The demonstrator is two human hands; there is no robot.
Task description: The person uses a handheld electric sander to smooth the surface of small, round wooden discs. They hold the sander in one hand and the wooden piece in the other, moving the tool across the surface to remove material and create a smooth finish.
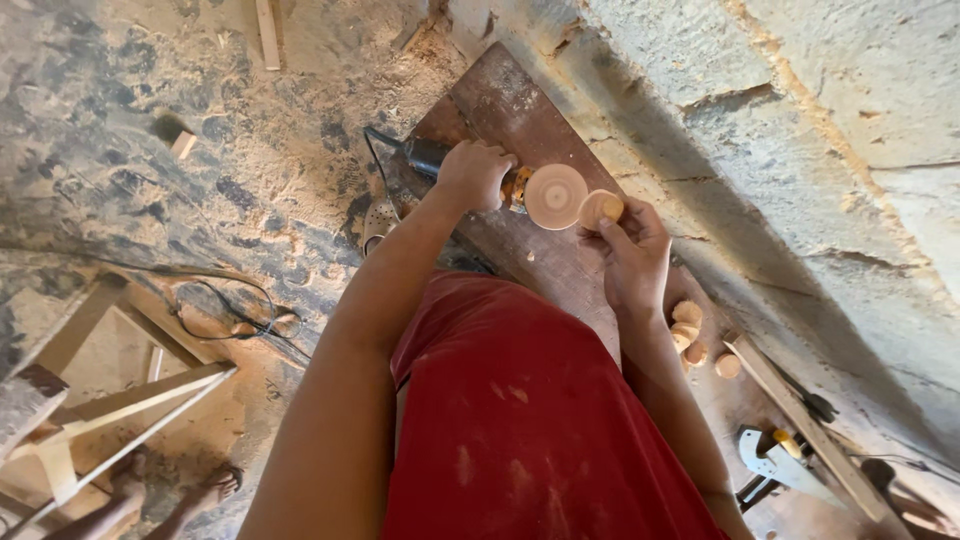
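Dusty floor, one dark board along the wall.

A reddish-brown plank (520, 120) lies on the sawdust-covered floor (150, 130), running right beside the rough plastered wall (800, 150). On the plank's near end sits a cluster of small round wooden pieces (690, 335), close together, with a pale wooden strip (800, 425) angled just beside them. Out on the floor, a black cable (225, 300) loops through the dust, a small wood offcut (183, 143) lies apart, a thin pale stick (267, 35) rests near the top edge, and a pale wooden frame (120, 400) stands at lower left.
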